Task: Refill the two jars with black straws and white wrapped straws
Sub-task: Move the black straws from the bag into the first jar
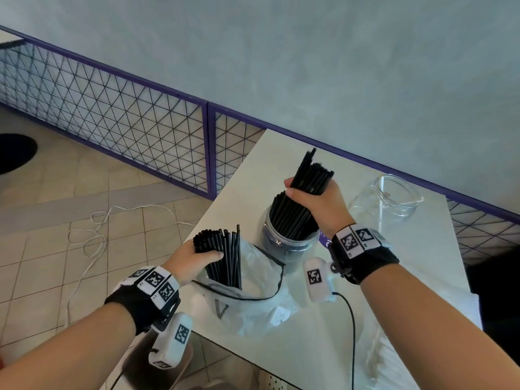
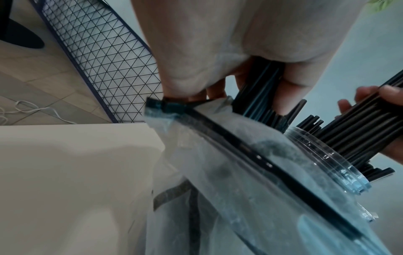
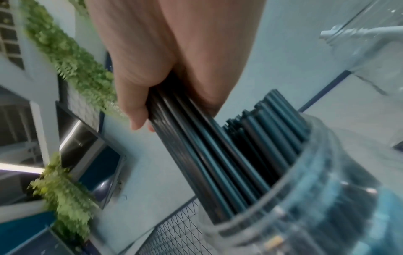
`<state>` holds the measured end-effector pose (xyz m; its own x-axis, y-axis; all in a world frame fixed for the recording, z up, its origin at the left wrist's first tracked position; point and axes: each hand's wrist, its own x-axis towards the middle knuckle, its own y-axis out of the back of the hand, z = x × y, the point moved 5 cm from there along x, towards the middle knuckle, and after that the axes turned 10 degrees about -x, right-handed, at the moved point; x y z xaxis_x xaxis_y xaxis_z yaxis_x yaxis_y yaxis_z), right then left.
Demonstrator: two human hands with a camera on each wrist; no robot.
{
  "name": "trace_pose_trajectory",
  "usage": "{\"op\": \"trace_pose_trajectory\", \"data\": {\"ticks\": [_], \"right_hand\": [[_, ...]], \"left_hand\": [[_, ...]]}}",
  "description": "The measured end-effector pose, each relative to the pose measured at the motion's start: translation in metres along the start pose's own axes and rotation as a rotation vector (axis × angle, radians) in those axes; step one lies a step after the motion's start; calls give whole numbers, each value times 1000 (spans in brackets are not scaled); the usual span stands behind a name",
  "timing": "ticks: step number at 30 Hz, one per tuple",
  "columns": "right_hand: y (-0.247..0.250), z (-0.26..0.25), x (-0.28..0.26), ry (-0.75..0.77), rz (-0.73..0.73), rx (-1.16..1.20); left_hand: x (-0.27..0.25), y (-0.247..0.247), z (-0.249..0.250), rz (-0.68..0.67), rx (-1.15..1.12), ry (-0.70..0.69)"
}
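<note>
A clear jar (image 1: 284, 243) on the white table holds several black straws (image 1: 284, 218). My right hand (image 1: 318, 204) grips a bundle of black straws (image 1: 311, 175) whose lower ends reach into that jar (image 3: 327, 198). My left hand (image 1: 194, 260) grips a second bundle of black straws (image 1: 222, 254) standing in a clear plastic bag (image 1: 253, 299) at the table's near-left corner. A second clear jar (image 1: 394, 198) lies on its side at the back right, with one white wrapped straw (image 1: 380, 218) beside it.
The white table (image 1: 408, 277) ends close to the bag on the left. Behind it runs a purple-framed wire fence (image 1: 140, 130) and a grey wall. A white cable (image 1: 92, 237) lies on the tiled floor. White wrapped items (image 1: 394, 364) lie at the near right.
</note>
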<state>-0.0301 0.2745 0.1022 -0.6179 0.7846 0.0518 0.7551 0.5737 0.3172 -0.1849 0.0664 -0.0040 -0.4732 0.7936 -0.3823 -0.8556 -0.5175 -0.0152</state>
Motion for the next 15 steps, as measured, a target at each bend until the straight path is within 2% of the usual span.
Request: {"op": "trace_pose_trajectory", "data": {"ticks": [4,7,12,13,15], "right_hand": [[-1,7,-10,22,-48,102],[2,1,-11,79,-33,28],[1,-10,-10,310,141,-284],[-2,-11,-11,363,129,-384],[-14,-7,-11,403,14,-597]], "left_hand": [[0,0,1,-5,-9,2],[2,2,-3,-14,0,0],[2,1,-1,-14,16,-1],[2,1,-1,-8,17,1],[2,0,1,-12,14,-5]]}}
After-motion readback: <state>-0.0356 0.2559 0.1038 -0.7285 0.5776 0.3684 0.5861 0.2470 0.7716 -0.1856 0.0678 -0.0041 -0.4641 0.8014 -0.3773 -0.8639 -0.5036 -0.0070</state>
